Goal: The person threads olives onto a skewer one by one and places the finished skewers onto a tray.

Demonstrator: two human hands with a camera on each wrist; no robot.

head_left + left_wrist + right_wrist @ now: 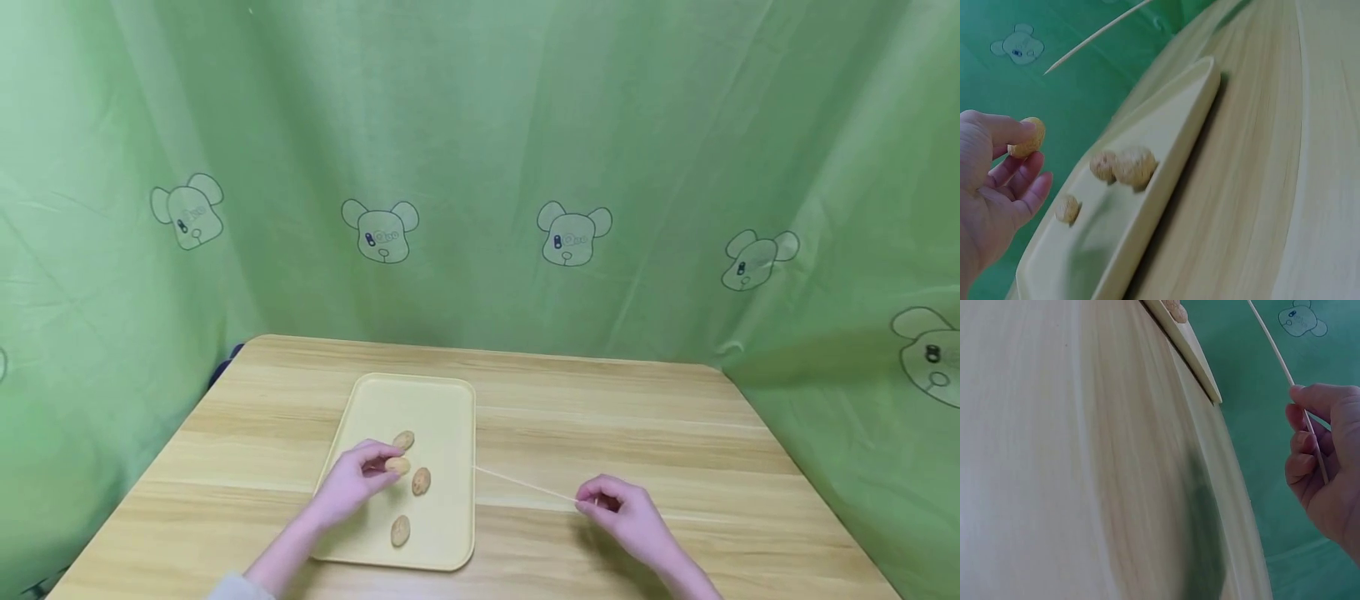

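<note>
The person's left hand (pixel 358 479) is over a cream tray (pixel 442 408), pinching a tan rounded piece (pixel 1032 139) between thumb and fingers, the remaining fingers loosely bent below it; the right hand (pixel 627 512), well apart from it, grips a thin pale skewer (pixel 525 483) between thumb and fingers, its rear end running back toward the palm; from where I stand the skewer stretches out from that hand toward the left one, its pointed tip (pixel 1049 71) near the rounded piece yet apart from it; three similar pieces lie on the tray around the left hand, a first lump (pixel 404 438) just beyond its fingertips, a second lump (pixel 422 481) just to their right, a third lump (pixel 401 531) right of the wrist; the wood-grained tabletop (pixel 540 558) spreads beneath both hands; beyond them hangs a green curtain (pixel 480 125) printed with bear heads.
</note>
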